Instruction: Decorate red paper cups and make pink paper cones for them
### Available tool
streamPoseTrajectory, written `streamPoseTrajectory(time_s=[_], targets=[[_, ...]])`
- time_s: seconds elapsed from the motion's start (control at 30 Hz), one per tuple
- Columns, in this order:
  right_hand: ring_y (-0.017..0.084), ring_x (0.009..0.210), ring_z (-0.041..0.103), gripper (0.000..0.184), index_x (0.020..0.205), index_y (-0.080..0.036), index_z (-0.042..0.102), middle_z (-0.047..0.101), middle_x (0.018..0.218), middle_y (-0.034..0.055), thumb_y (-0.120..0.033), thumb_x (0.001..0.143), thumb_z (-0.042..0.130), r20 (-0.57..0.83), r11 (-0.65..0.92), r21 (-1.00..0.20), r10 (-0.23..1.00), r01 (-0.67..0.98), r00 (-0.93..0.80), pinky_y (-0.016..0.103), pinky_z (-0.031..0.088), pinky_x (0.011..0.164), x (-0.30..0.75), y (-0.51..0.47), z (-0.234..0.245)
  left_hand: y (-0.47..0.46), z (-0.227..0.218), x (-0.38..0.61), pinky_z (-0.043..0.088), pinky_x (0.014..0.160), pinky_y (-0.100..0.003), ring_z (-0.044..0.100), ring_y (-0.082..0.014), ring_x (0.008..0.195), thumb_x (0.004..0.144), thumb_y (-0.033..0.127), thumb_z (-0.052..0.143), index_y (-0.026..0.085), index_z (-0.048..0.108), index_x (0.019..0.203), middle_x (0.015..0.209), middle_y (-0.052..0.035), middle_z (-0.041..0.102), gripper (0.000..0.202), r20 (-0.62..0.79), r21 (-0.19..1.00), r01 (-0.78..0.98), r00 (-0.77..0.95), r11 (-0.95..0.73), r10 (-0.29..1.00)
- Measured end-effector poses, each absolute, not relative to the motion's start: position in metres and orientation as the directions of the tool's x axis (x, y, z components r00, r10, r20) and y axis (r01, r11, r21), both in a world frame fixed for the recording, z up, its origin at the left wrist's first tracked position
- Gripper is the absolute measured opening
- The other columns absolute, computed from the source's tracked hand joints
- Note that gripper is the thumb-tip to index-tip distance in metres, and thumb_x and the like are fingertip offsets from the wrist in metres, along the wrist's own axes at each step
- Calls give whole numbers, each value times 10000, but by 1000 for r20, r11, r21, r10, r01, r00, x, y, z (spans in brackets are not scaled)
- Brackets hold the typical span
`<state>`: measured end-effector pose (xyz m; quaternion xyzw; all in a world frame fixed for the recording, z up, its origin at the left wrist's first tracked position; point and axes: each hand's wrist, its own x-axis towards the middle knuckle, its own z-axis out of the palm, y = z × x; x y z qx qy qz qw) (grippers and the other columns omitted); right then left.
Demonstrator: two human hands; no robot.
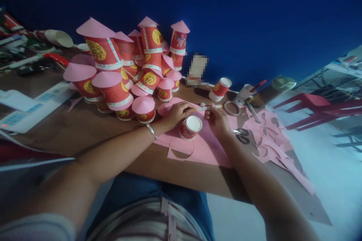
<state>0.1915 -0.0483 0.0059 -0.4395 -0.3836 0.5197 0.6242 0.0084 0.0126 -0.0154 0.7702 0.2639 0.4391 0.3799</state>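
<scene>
My left hand (175,115) rests on a pink paper sheet (203,147), fingers curled round the near end of a thin pen (209,107). My right hand (217,118) pinches the same pen at its other end. Between and just below both hands stands a red paper cup (190,128) with its white end facing up. A round hole is cut in the pink sheet near its front edge. A silver bracelet sits on my left wrist.
A pile of red cups capped with pink paper cones (127,71) fills the table's left rear. Another red cup (220,89), a tape roll (232,108), scissors (241,135) and pink paper scraps (271,139) lie to the right. Red chairs (316,111) stand beyond the table.
</scene>
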Motion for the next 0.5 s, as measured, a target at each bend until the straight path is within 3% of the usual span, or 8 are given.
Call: streamPoseTrajectory(time_s=[0.17, 0.27, 0.4, 0.5], targets=[[77, 466, 472, 344, 822, -219, 600, 490, 557, -87, -532, 848, 740, 33, 149, -922, 950, -358, 311, 206, 439, 476, 207, -44, 5, 7, -7, 6, 554, 797, -297, 690, -163, 855, 930, 299, 663, 170, 726, 887, 920, -56, 758, 150, 444, 852, 50, 460, -522, 769], [67, 442, 457, 390, 801, -232, 553, 465, 519, -112, -535, 790, 797, 34, 232, -885, 898, -405, 439, 194, 448, 489, 223, -42, 4, 8, -4, 1, 562, 779, -297, 696, -165, 850, 942, 278, 615, 166, 713, 864, 911, -56, 762, 168, 401, 877, 60, 458, -477, 794], [91, 518, 544, 415, 905, -229, 606, 596, 625, -70, -563, 765, 808, 69, 211, -909, 927, -360, 368, 218, 466, 509, 224, -44, 0, 17, -10, 2, 578, 874, -346, 713, -192, 941, 859, 218, 699, 174, 737, 916, 988, -71, 776, 82, 458, 833, 94, 438, -546, 774], [109, 555, 558, 399, 916, -235, 634, 637, 702, -40, -552, 755, 814, 104, 224, -919, 932, -325, 348, 244, 463, 506, 212, -48, -2, 19, -14, 4, 564, 974, -397, 698, -215, 1072, 861, 210, 688, 184, 749, 1028, 1128, -91, 765, 179, 454, 814, 118, 482, -569, 749]])
